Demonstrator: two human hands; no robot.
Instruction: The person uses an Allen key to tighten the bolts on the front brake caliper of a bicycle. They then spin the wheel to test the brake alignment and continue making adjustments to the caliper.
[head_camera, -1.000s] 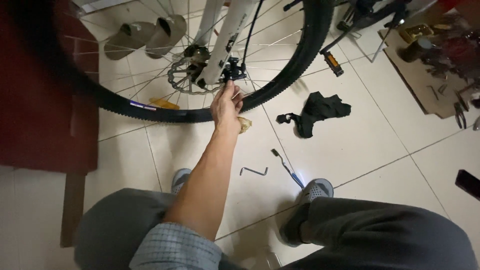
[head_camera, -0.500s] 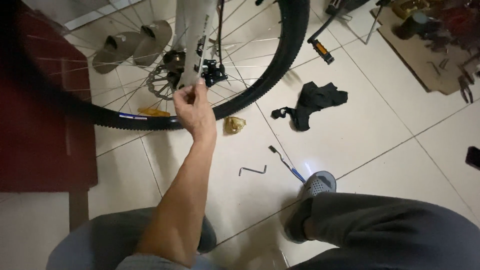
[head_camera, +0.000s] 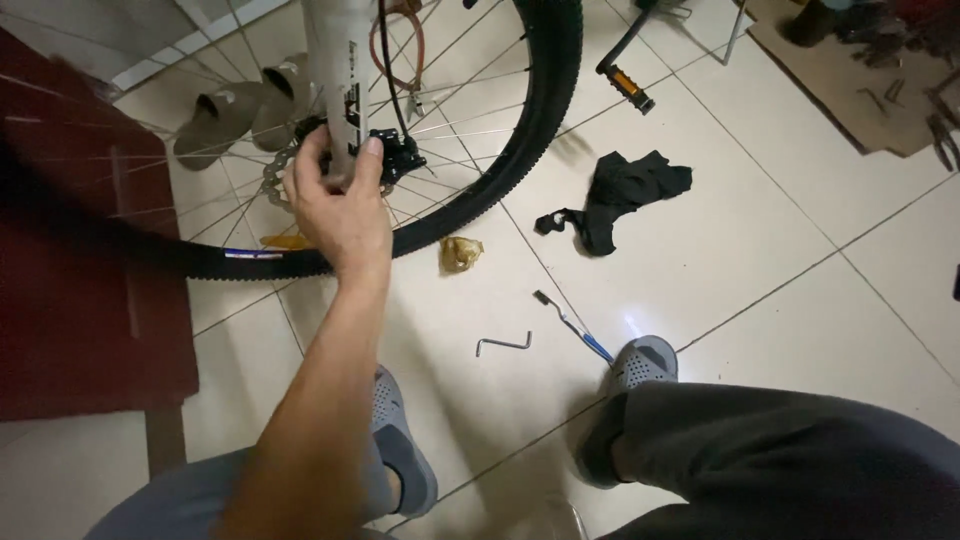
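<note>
At the hub of the wheel (head_camera: 500, 150), the fingers (head_camera: 372, 150) of the left hand (head_camera: 335, 205) are wrapping around the white fork leg (head_camera: 338, 90), clamped on it just above the black caliper (head_camera: 398, 155). The thumb is lying on the left side of the leg, the other fingers on the right, touching the caliper. The brake disc (head_camera: 275, 180) is showing just behind the hand. The forearm is reaching up from the bottom of the view, between the knees. The right hand is not showing.

On the tiled floor (head_camera: 780, 250), below the tyre, a crumpled yellowish scrap (head_camera: 460, 253) is lying near a bent hex key (head_camera: 503, 344) and a slim tool with a blue handle (head_camera: 572, 326), which is ending just beside the right grey shoe (head_camera: 640, 362). A black cloth (head_camera: 620, 195) is lying farther right. A pair of slippers (head_camera: 235, 115) is sitting behind the spokes, and a pedal (head_camera: 628, 85) is hanging beyond the tyre.
</note>
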